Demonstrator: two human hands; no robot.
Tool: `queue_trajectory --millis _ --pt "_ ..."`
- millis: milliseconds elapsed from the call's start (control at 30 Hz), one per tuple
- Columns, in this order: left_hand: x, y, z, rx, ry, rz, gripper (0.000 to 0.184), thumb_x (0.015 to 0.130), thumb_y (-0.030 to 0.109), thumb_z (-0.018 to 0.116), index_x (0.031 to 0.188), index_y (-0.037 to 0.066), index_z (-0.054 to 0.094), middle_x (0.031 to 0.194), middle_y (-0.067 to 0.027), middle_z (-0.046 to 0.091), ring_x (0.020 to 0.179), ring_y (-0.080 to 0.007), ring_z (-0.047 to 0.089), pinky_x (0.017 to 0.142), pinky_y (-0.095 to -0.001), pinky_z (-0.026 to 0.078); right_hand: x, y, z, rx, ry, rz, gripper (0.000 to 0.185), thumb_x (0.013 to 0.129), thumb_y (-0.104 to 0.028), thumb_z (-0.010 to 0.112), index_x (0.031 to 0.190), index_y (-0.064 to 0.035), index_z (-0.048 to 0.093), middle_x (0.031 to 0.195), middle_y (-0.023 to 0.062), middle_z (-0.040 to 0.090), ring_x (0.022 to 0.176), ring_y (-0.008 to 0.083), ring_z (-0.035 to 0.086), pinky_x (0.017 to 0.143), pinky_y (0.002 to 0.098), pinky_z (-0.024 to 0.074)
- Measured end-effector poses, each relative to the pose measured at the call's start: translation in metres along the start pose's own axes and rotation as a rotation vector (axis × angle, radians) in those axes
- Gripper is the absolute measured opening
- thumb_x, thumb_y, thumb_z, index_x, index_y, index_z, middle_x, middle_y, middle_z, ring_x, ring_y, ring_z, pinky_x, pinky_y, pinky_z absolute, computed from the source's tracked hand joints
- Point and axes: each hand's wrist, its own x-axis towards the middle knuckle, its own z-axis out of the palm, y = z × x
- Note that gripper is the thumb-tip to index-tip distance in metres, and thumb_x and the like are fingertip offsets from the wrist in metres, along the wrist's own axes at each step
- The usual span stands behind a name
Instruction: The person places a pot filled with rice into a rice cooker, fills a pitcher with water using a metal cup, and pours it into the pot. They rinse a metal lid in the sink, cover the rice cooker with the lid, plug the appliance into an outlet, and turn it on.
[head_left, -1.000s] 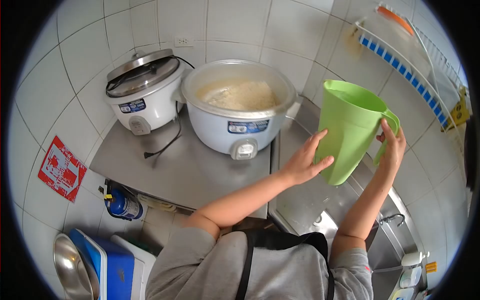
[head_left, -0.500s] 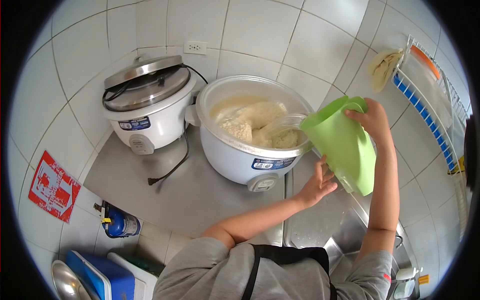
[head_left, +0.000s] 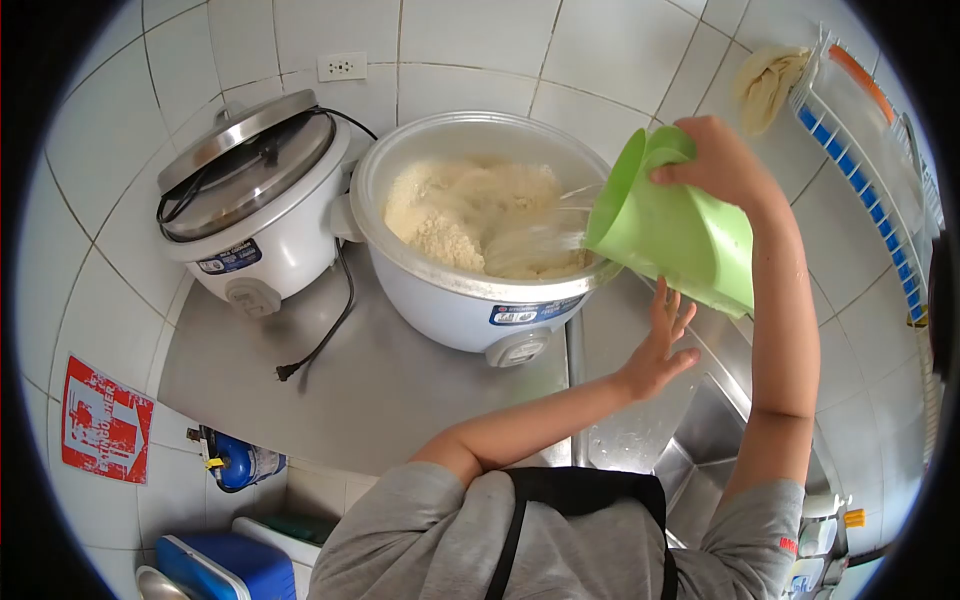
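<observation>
My right hand (head_left: 715, 165) grips the handle side of a green pitcher (head_left: 680, 235), which is tipped to the left over the rim of a large light-blue rice cooker (head_left: 430, 295). Water (head_left: 540, 235) streams from its mouth onto pale rice (head_left: 445, 235) inside the cooker. Below the pitcher, my left hand (head_left: 660, 345) has its fingers spread and holds nothing. The fingertips are close to the pitcher's underside; whether they touch it is unclear.
A white rice cooker (head_left: 280, 240) with its lid tilted on top stands at the left of the steel counter (head_left: 400, 400). A black plug (head_left: 290, 372) lies in front. A sink (head_left: 700, 430) is at the right, below a wire rack (head_left: 860, 170). A blue cooler (head_left: 235, 565) stands lower left.
The pitcher went from upright to tipped over the cooker, and water now pours out. My left hand let go of it. Since half a second ago, the pitcher's base has risen.
</observation>
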Motion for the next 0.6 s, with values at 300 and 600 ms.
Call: queue_trajectory --millis 300,600 --pt "-0.039 0.006 -0.006 0.322 0.006 -0.303 0.069 0.088 0.022 0.049 0.136 0.004 0.004 0.141 -0.0182 0.011 0.127 -0.0328 0.026 0.098 -0.0392 0.031 0.006 -0.030 0.013 -0.220 0.054 -0.142 0.046 0.061 -0.020 0.071 0.101 -0.0003 0.058 0.094 0.0157 0.060 0.089 0.0310 0.057 0.078 0.0365 0.0455" --pt "-0.093 0.044 -0.025 0.546 -0.030 -0.452 0.036 0.087 0.019 0.049 0.118 0.001 0.043 0.115 -0.0119 0.053 0.099 -0.0200 0.054 0.084 -0.0300 0.042 0.021 -0.089 0.043 -0.474 -0.261 -0.289 0.034 0.061 -0.013 0.068 0.092 -0.0022 0.059 0.094 0.0129 0.060 0.087 0.0299 0.058 0.071 0.0386 0.0483"
